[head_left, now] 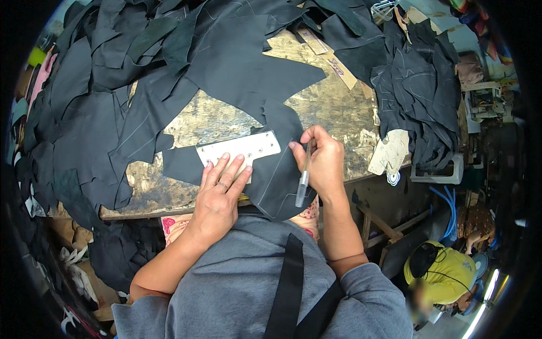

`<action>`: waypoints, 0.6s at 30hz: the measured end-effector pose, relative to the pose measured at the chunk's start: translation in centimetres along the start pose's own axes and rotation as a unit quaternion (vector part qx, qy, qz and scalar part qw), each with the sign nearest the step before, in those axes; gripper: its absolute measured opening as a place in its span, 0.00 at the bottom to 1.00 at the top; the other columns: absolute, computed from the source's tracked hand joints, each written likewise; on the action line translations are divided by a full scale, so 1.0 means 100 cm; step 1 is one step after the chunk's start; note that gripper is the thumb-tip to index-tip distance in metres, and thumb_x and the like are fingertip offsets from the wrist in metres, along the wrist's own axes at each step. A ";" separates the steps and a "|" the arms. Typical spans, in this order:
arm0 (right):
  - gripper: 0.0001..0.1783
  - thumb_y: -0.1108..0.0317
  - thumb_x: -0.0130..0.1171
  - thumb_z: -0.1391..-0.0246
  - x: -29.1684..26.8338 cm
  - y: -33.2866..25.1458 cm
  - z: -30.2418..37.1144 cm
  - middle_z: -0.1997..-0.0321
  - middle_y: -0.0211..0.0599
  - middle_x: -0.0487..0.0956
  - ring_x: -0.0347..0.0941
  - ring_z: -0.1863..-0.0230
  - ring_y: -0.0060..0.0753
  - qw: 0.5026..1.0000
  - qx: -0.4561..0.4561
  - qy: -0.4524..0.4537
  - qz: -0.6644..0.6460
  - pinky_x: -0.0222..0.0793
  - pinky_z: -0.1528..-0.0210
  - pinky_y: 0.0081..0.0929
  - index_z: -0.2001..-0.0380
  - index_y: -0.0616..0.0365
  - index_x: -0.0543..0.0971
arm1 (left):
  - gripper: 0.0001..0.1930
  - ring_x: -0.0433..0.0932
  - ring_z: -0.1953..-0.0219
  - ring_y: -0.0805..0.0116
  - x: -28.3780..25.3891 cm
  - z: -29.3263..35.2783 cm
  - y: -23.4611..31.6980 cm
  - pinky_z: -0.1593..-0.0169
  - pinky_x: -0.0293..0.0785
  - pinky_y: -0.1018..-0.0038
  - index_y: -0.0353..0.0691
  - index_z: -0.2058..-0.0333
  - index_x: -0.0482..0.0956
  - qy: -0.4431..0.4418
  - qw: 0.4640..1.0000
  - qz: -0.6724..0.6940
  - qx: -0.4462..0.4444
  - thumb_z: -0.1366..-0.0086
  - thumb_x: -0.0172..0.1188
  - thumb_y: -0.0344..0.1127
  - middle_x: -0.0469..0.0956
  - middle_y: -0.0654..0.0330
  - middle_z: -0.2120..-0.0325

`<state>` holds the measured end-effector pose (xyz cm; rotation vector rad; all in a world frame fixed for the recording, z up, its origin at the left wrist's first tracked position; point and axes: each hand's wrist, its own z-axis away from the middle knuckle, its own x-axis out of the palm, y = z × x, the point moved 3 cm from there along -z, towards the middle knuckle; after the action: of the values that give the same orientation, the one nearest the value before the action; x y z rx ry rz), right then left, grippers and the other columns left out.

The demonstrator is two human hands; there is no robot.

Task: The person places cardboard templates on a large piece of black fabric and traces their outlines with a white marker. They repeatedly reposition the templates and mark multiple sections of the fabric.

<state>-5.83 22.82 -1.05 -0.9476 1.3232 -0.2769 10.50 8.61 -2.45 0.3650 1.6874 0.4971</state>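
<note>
My left hand [219, 195] lies with fingers spread on a white flat template [237, 148] dotted with small holes, pressing it onto a piece of black leather [276, 181]. Pale drawn lines run across this leather to the right of the template. Over the leather's right edge, my right hand [327, 161] is closed round a slim pen [303, 183] with a clear end that points back toward me. The right thumb and forefinger are at the leather's edge; whether they touch it, I cannot tell.
Black leather pieces [79, 124] heap over the left and far side of the worn wooden table [350, 118]. More marked leather [420, 96] hangs at the right, beside a pale template [389, 151] and a grey plastic bin [440, 176]. A person in yellow [446, 271] sits at lower right.
</note>
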 end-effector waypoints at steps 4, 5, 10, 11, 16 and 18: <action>0.12 0.77 0.67 0.60 -0.003 0.001 -0.002 0.90 0.34 0.67 0.59 0.88 0.22 0.998 -0.040 0.027 -0.049 0.57 0.84 0.23 0.79 0.60 0.71 | 0.27 0.61 0.38 0.48 -0.001 -0.001 -0.001 0.38 0.56 0.49 0.41 0.49 0.74 0.006 1.000 0.016 0.002 0.51 0.55 0.18 0.66 0.54 0.42; 0.12 0.76 0.67 0.60 -0.003 0.001 -0.002 0.90 0.33 0.65 0.59 0.88 0.21 0.997 -0.055 0.035 -0.041 0.56 0.83 0.22 0.79 0.60 0.71 | 0.27 0.61 0.38 0.49 -0.002 -0.001 -0.001 0.38 0.56 0.50 0.41 0.48 0.74 0.002 1.000 0.014 0.002 0.50 0.55 0.19 0.66 0.55 0.42; 0.13 0.77 0.68 0.60 -0.004 0.005 -0.002 0.90 0.31 0.63 0.56 0.88 0.21 0.996 -0.046 0.032 -0.073 0.56 0.83 0.22 0.79 0.60 0.70 | 0.26 0.61 0.38 0.50 -0.003 -0.002 -0.001 0.37 0.55 0.51 0.41 0.48 0.74 -0.009 1.000 0.010 -0.005 0.48 0.55 0.19 0.67 0.56 0.42; 0.13 0.77 0.68 0.60 -0.005 0.006 -0.002 0.90 0.31 0.63 0.56 0.87 0.21 0.995 -0.050 0.030 -0.080 0.55 0.83 0.22 0.79 0.60 0.70 | 0.26 0.61 0.38 0.50 -0.003 -0.002 0.000 0.37 0.55 0.51 0.41 0.48 0.74 -0.010 1.000 0.014 -0.004 0.48 0.55 0.19 0.67 0.56 0.42; 0.13 0.77 0.68 0.61 -0.004 0.006 -0.002 0.89 0.31 0.65 0.58 0.87 0.20 0.996 -0.054 0.032 -0.062 0.57 0.82 0.22 0.79 0.60 0.70 | 0.26 0.60 0.37 0.52 -0.003 -0.002 -0.001 0.36 0.55 0.52 0.41 0.48 0.74 -0.003 1.000 0.003 0.010 0.48 0.55 0.19 0.68 0.57 0.43; 0.13 0.77 0.68 0.61 -0.003 0.007 -0.002 0.89 0.32 0.66 0.59 0.86 0.19 0.996 -0.058 0.036 -0.064 0.57 0.82 0.22 0.79 0.60 0.71 | 0.27 0.60 0.37 0.50 -0.002 -0.001 -0.001 0.37 0.54 0.50 0.41 0.48 0.75 -0.002 1.000 0.016 0.006 0.50 0.54 0.17 0.68 0.56 0.43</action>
<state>-6.28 23.33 -1.32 -1.1324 1.3568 -0.3381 10.43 8.40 -2.34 0.4025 1.6826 0.5106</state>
